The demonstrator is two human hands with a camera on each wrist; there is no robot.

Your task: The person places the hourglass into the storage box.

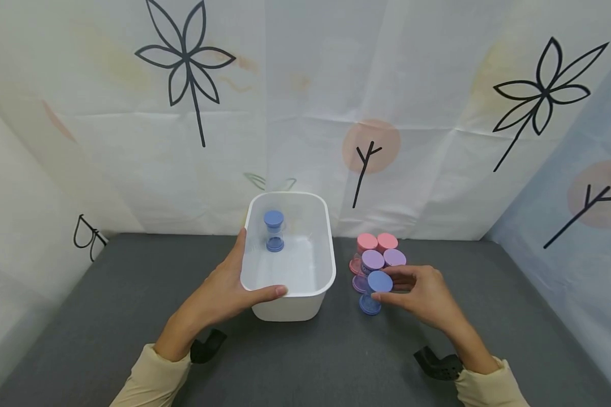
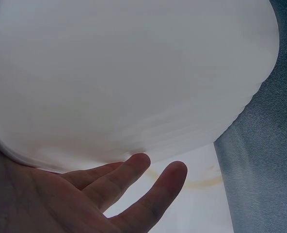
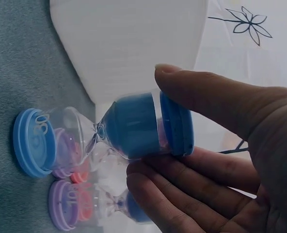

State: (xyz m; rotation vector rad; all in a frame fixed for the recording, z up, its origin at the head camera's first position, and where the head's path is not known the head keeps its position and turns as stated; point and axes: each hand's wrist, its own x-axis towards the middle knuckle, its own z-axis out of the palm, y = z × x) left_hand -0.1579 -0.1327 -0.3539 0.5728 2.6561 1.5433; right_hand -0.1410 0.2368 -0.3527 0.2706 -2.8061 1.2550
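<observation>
A white plastic bin [image 1: 287, 310] stands on the grey table; my left hand [image 1: 223, 293] holds its near left corner, the thumb on the near rim and the fingers [image 2: 167, 182] along the outer wall. Inside the bin one blue-capped sand timer [image 1: 274, 219] stands upright. To the right of the bin my right hand [image 1: 425, 294] pinches the top cap of another blue sand timer [image 3: 134, 127] between thumb and fingers. Its blue sand fills the upper bulb, and its lower cap looks to be at the table surface.
Close behind the held timer stand two purple sand timers [image 1: 373, 260] and two pink ones [image 1: 366, 242], packed together. A white cloth backdrop [image 1: 305, 113] with printed plants rises behind the table [image 1: 315, 362], and cloth hangs at both sides.
</observation>
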